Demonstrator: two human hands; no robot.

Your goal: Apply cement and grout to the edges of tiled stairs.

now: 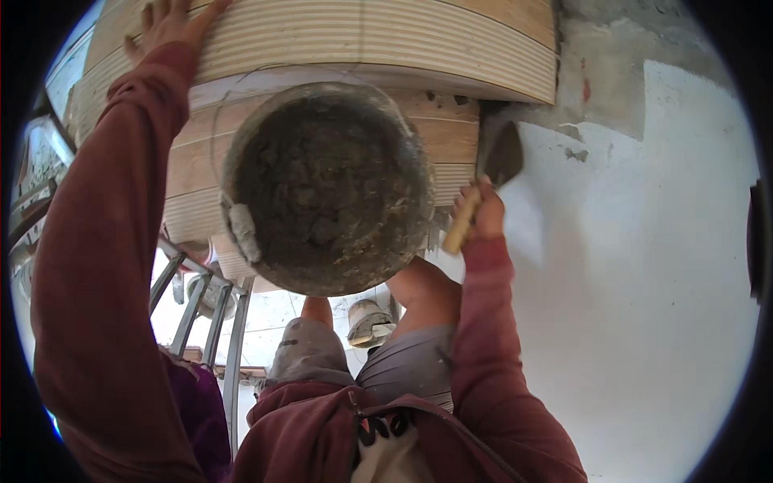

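Observation:
My right hand (485,211) is wrapped round the wooden handle of a trowel (502,156), whose dark blade points up beside the wall. Toward the upper left, my left hand (171,28) rests with spread fingers on a ribbed, wood-look stair tread (282,36); its fingertips are partly cut off by the picture's edge. Between my arms a round bucket (241,133) stands on a lower step, holding grey wet mortar (322,181). A pale, crusted grip (242,232) hangs on the bucket's left side.
Along the right runs a white wall (636,266) with bare grey cement (604,64) near the upper steps. A metal railing (235,354) borders the stairs on the left. Down below, another bucket (366,318) stands near my legs, and a further bucket (211,296) shows behind the railing.

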